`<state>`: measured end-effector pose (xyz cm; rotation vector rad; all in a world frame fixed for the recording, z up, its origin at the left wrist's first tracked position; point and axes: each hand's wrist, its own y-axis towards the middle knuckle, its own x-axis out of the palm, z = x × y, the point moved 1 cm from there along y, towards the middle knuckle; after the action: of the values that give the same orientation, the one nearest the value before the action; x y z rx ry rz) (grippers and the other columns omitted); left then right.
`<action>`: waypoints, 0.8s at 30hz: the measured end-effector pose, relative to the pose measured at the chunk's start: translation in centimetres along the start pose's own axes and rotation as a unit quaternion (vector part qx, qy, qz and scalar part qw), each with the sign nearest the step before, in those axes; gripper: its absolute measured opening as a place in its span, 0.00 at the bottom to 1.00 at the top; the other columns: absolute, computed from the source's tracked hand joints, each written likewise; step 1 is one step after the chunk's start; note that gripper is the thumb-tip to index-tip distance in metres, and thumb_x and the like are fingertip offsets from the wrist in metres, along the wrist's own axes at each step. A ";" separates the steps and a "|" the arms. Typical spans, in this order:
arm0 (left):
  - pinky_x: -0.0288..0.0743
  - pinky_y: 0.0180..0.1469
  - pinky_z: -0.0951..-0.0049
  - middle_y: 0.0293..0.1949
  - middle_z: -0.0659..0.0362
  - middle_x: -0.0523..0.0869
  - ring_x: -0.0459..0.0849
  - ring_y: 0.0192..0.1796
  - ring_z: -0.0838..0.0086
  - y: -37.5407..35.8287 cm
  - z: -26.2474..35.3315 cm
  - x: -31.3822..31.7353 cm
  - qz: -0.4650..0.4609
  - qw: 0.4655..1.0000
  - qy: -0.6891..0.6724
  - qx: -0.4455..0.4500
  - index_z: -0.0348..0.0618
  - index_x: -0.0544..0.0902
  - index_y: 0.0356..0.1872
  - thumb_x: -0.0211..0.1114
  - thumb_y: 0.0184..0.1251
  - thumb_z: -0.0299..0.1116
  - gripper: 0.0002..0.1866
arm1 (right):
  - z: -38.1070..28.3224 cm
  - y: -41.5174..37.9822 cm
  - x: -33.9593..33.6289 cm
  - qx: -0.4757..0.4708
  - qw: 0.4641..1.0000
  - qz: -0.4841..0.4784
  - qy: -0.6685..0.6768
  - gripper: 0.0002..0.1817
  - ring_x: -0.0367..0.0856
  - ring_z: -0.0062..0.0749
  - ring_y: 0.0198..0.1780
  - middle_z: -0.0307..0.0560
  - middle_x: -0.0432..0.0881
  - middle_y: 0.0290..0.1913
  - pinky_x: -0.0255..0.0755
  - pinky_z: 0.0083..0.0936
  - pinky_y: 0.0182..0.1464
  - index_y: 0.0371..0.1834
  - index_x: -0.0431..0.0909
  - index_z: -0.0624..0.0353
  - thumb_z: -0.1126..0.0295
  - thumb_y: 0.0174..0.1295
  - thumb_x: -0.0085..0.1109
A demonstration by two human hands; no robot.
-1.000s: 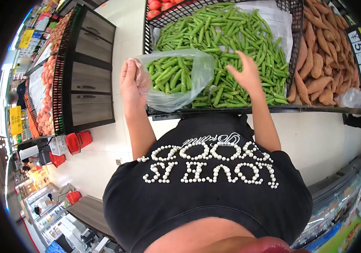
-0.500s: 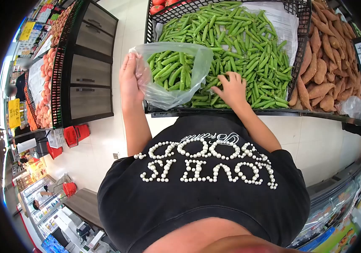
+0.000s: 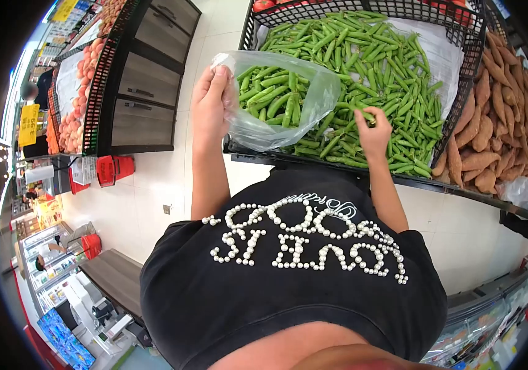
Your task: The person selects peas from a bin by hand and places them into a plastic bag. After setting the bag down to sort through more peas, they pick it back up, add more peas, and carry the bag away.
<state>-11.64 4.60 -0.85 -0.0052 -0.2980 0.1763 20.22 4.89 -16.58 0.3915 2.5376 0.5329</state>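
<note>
Left hand (image 3: pixel 211 102) is closed on the rim of a clear plastic bag (image 3: pixel 282 102), pinching the film between thumb and fingers, and it holds the bag open just above the front edge of a black wire basket (image 3: pixel 248 37). Right hand (image 3: pixel 373 131) is closed around a few green pea pods (image 3: pixel 357 111), and it rests on the pile near the bag mouth, a little to the right of it. Between both hands there is only a narrow gap, filled by the bag's side.

Inside the bag lie many pea pods, filling the lower part. The basket holds a big heap of loose pods (image 3: pixel 362 55) on a white paper lining (image 3: pixel 446 55), which shows bare at the far right corner. Its right wire wall separates the pods from a neighbouring bin of sweet potatoes (image 3: pixel 482 132). Red tomatoes (image 3: pixel 264 5) are just visible behind the basket's far wall.

On the left, a pale tiled floor (image 3: pixel 171 179) gives free room beside the stand, up to another display with grey drawers (image 3: pixel 143 92). Red shopping baskets (image 3: pixel 116 169) stand on the floor near it.
</note>
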 end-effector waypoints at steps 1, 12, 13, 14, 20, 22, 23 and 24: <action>0.51 0.18 0.83 0.20 0.70 0.65 0.59 0.18 0.88 0.0 0.0 0.3 -0.001 1.000 -0.002 -0.005 0.45 0.73 0.34 0.52 0.80 0.36 0.11 | 0.8 0.5 -0.2 0.015 1.000 -0.005 0.000 0.12 0.79 0.26 0.30 0.45 0.83 0.32 0.72 0.25 0.33 0.36 0.81 0.64 0.69 0.58 0.72; 0.48 0.13 0.83 0.18 0.70 0.65 0.58 0.14 0.87 1.2 -0.7 2.0 -0.028 1.000 0.005 0.000 0.46 0.74 0.37 0.50 0.81 0.36 0.10 | -9.9 8.6 -3.9 0.020 0.931 0.066 0.359 0.11 0.77 0.15 0.31 0.39 0.80 0.35 0.71 0.14 0.29 0.41 0.79 0.62 0.77 0.59 0.71; 0.48 0.13 0.83 0.18 0.70 0.65 0.58 0.14 0.87 1.1 -0.6 2.2 -0.024 1.000 0.005 -0.004 0.46 0.74 0.37 0.50 0.81 0.35 0.10 | -12.2 8.6 -3.5 -0.012 0.919 0.057 0.389 0.11 0.79 0.16 0.32 0.40 0.81 0.35 0.73 0.14 0.30 0.41 0.79 0.62 0.77 0.59 0.71; 0.49 0.13 0.83 0.18 0.70 0.65 0.58 0.14 0.87 1.0 -0.6 2.4 -0.021 1.000 0.004 -0.009 0.46 0.74 0.37 0.50 0.81 0.35 0.10 | -14.0 8.5 -2.7 -0.045 0.906 0.048 0.418 0.11 0.80 0.17 0.32 0.40 0.81 0.35 0.74 0.15 0.30 0.40 0.79 0.62 0.76 0.58 0.72; 0.49 0.13 0.83 0.19 0.70 0.67 0.59 0.14 0.88 0.8 -0.6 2.4 -0.013 1.000 -0.001 0.001 0.45 0.74 0.37 0.50 0.81 0.36 0.10 | -16.5 8.0 5.7 -0.171 0.942 -0.240 0.162 0.10 0.84 0.37 0.39 0.45 0.84 0.36 0.78 0.29 0.42 0.41 0.80 0.60 0.71 0.58 0.68; 0.50 0.14 0.83 0.19 0.70 0.67 0.59 0.15 0.88 0.8 -0.5 2.1 -0.003 1.000 0.000 0.006 0.45 0.74 0.38 0.51 0.81 0.36 0.10 | -15.4 7.8 7.8 -0.207 0.924 -0.308 0.090 0.11 0.83 0.45 0.42 0.48 0.84 0.39 0.77 0.34 0.48 0.43 0.81 0.59 0.70 0.58 0.66; 0.50 0.15 0.83 0.18 0.70 0.67 0.60 0.15 0.88 0.9 -0.5 2.0 -0.004 1.000 -0.001 0.007 0.46 0.74 0.38 0.51 0.81 0.37 0.10 | -15.1 7.6 8.3 -0.196 0.920 -0.329 0.089 0.11 0.82 0.48 0.45 0.49 0.84 0.41 0.76 0.36 0.51 0.44 0.81 0.59 0.70 0.59 0.65; 0.51 0.16 0.83 0.18 0.71 0.66 0.60 0.16 0.88 0.9 -0.6 1.9 -0.005 1.000 -0.002 0.007 0.46 0.74 0.38 0.51 0.81 0.37 0.10 | -14.7 7.4 8.7 -0.184 0.915 -0.349 0.086 0.12 0.81 0.52 0.48 0.50 0.84 0.44 0.75 0.38 0.55 0.45 0.81 0.59 0.70 0.59 0.63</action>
<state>-9.77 5.83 -0.91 0.0103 -0.3011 0.1687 6.37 10.31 -5.37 -0.7047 2.4289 0.7462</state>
